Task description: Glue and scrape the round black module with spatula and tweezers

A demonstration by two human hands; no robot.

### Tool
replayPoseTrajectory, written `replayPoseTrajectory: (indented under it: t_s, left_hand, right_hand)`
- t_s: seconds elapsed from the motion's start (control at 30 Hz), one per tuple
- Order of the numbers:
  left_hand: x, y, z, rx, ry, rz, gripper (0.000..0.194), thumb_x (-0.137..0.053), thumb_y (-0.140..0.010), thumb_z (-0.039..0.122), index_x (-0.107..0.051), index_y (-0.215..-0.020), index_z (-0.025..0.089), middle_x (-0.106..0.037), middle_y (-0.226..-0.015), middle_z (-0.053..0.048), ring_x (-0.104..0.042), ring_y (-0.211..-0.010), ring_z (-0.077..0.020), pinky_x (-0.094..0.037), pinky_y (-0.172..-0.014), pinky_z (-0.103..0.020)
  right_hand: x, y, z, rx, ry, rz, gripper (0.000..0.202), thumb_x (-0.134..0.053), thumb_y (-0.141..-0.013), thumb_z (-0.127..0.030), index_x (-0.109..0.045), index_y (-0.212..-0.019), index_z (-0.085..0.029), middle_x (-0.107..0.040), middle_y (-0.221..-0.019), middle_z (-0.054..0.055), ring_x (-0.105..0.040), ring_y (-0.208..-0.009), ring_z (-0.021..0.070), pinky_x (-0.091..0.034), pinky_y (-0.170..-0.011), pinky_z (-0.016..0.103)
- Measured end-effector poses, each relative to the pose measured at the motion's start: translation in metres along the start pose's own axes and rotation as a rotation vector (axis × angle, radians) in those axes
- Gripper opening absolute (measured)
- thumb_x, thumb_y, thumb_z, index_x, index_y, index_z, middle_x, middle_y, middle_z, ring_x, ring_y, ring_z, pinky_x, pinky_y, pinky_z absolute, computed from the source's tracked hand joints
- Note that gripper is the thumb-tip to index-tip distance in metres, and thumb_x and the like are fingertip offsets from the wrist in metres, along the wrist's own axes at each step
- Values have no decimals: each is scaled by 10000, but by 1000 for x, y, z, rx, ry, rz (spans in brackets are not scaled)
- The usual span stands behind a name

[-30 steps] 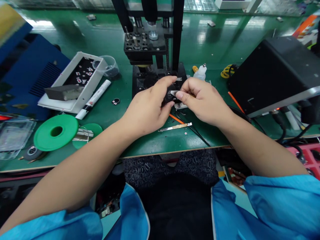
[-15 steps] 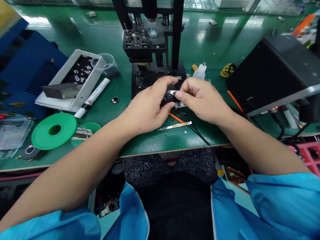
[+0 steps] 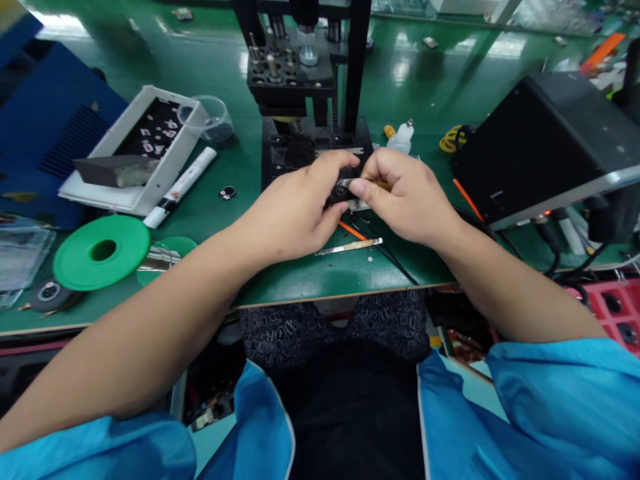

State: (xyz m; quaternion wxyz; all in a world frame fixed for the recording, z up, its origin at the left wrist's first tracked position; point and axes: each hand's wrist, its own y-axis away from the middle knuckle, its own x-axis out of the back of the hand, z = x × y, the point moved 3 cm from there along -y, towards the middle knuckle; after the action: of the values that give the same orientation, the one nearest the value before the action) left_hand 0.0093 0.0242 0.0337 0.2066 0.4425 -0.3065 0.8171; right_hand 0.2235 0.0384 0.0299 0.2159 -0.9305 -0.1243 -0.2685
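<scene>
My left hand [image 3: 305, 207] is closed round a small round black part [image 3: 341, 192], gripping its edge between thumb and fingers. A pale hub shows at the middle of the part's face. My right hand [image 3: 400, 193] pinches a thin flat metal tool [image 3: 347, 183], its tip against that face. A yellowish piece shows behind the right fingers, mostly hidden. On the bench below the hands lies a metal strip with a tan-wrapped middle [image 3: 350, 247], beside an orange stick [image 3: 353, 231] and dark thin rods [image 3: 397, 265].
Behind my hands stands a black press [image 3: 320, 87]. Leftward are a white tray [image 3: 135, 160], a clear cup [image 3: 213, 120], a marker [image 3: 183, 185], a green solder spool [image 3: 75, 257] and a small round part [image 3: 227, 193]. A black box [image 3: 540, 147] and a dropper bottle [image 3: 401, 138] are rightward.
The metal tool's tip shows less now, and the right fingers sit closer over the round part, which has tilted slightly. The whole view has shifted a little.
</scene>
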Motion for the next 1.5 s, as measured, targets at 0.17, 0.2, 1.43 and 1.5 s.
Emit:
replayPoseTrajectory:
  t_s: [0.17, 0.2, 1.43, 1.5]
  left_hand:
    - [-4, -2, 7, 85, -69, -77, 619, -553, -1124, 196, -569, -1740, 137, -741, -1696, -224, -847, -1416, -434, -714, -1175, -613]
    - [-4, -2, 8, 103, -74, -92, 617, -557, -1133, 198, -564, -1747, 142, -742, -1692, -225, -856, -1392, -434, -719, -1157, -612]
    - [-7, -1, 2, 187, 245, 183, 587, -694, -1010, 218, -660, -1594, 169, -850, -1548, -132, -890, -1251, -326, -739, -1128, -502]
    - [-9, 1, 1, 156, 214, 172, 601, -675, -1030, 193, -634, -1628, 165, -845, -1556, -133, -895, -1255, -334, -741, -1142, -523]
  right_hand:
    - [-3, 0, 2, -16, 33, 35, 802, -710, -1031, -1033, -564, -829, -270, -619, -812, -14, -549, -811, 188, -439, -765, 366]
    - [-4, 0, 3, -18, 42, 46, 789, -721, -1041, -1012, -560, -825, -271, -610, -804, -16, -550, -809, 187, -438, -763, 362]
    - [-1, -1, 7, 47, 114, 71, 576, -723, -1191, -787, -653, -957, -265, -656, -880, -6, -630, -862, 211, -540, -821, 381]
    - [-1, -1, 6, 40, 121, 70, 542, -759, -1192, -737, -646, -951, -265, -661, -876, -10, -627, -858, 207, -546, -819, 376]
